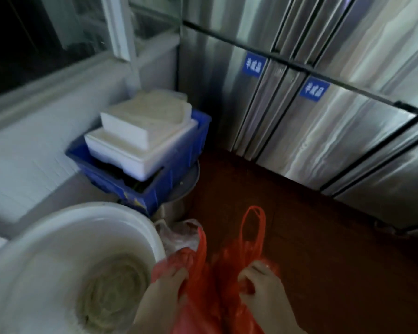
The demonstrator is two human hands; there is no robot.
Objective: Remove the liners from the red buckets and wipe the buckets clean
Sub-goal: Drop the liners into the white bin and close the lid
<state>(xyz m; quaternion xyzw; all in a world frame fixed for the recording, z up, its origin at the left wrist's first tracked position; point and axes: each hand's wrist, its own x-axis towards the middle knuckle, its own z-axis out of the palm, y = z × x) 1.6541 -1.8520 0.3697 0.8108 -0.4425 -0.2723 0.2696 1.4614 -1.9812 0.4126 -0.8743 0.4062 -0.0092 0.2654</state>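
Holding red liner at 6 o'clock with left hand and right hand, fingers clamped on its plastic; best to bunch the mouth and lift slowly, keeping drips inside; no red bucket in view; red-brown floor below; white basin at 8; steel fridge doors at 2.

The red bag and white basin are cut by the bottom edge. The bag folds hide the fingertips of the left hand.
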